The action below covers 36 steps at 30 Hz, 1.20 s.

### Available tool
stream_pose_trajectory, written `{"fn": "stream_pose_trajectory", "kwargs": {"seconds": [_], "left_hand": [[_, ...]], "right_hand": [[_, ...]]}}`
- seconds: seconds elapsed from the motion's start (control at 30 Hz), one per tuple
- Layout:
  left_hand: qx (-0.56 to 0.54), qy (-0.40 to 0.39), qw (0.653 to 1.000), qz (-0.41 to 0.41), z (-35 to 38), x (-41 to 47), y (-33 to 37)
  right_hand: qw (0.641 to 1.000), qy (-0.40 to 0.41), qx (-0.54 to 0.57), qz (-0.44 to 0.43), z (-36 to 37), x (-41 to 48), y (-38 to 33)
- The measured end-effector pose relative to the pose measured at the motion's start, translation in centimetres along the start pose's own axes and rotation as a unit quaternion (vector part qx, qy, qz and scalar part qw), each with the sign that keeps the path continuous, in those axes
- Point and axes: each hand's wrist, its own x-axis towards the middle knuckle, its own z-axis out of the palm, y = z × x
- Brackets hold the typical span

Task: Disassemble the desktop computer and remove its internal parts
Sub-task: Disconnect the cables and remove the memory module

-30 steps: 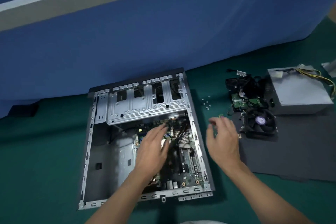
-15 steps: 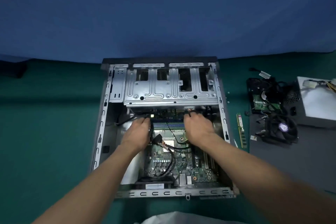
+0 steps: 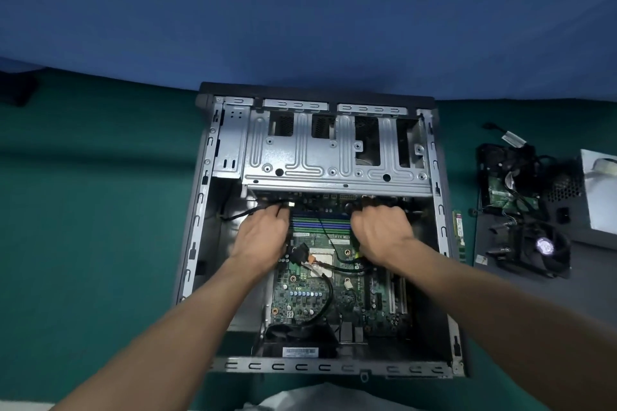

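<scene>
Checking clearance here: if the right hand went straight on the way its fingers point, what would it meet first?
Probably the near edge of the metal drive cage, just beyond the right hand; depth is unclear, so it might slide under instead.

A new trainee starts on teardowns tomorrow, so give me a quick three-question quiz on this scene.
1. True or false: the left hand and right hand are both inside the open case.
2. The loose memory stick lies: A) inside the case; B) outside, on its right; C) outside, on its left.
3. Which stamped metal part spans the case just beyond both hands?
Key: 1 true; 2 B; 3 drive cage.
</scene>
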Motion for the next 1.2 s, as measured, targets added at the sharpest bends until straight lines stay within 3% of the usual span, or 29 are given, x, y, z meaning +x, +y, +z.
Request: {"fn": "stream_pose_trajectory", "kwargs": {"seconds": [0.2, 0.37, 0.6, 0.67, 0.77, 0.87, 0.93, 1.07, 1.2], "left_hand": [[-0.013, 0.061, 0.998, -0.016, -0.5, 0.2, -0.2], [-0.041, 0.029, 0.995, -0.090, -2.3, 1.6, 0.4], [-0.230, -0.002, 0.952, -0.203, -0.9, -2.3, -0.2], [-0.256, -0.067, 0.935, -0.236, -0.3, -4.0, 0.0], [-0.312, -0.130, 0.909, -0.243, 0.3, -5.5, 0.8], [-0.299, -0.158, 0.912, -0.233, 0.1, -6.0, 1.2], [-0.288, -0.172, 0.916, -0.221, 0.1, -6.1, 1.3], [-0.231, -0.175, 0.938, -0.188, 0.7, -6.4, 1.2], [-0.126, -0.172, 0.966, -0.145, 1.2, -6.3, 1.1]], "right_hand": [[0.998, 0.048, 0.000, 0.045, 0.3, -1.0, -0.1], [0.999, 0.012, 0.005, 0.040, 0.0, 1.2, 0.4], [0.996, -0.015, 0.033, 0.078, -0.4, 2.0, 0.1], [0.998, 0.002, 0.043, 0.050, -1.4, 0.9, -0.8], [0.989, 0.095, 0.073, -0.091, -1.1, -2.0, -4.0], [0.972, 0.051, 0.119, -0.198, -0.3, -4.1, -7.4], [0.974, 0.010, 0.063, -0.218, 0.4, -4.2, -8.9], [0.983, -0.047, 0.029, -0.176, 0.9, -4.1, -9.7], [0.985, -0.017, 0.089, -0.146, 1.0, -4.1, -10.0]]}}
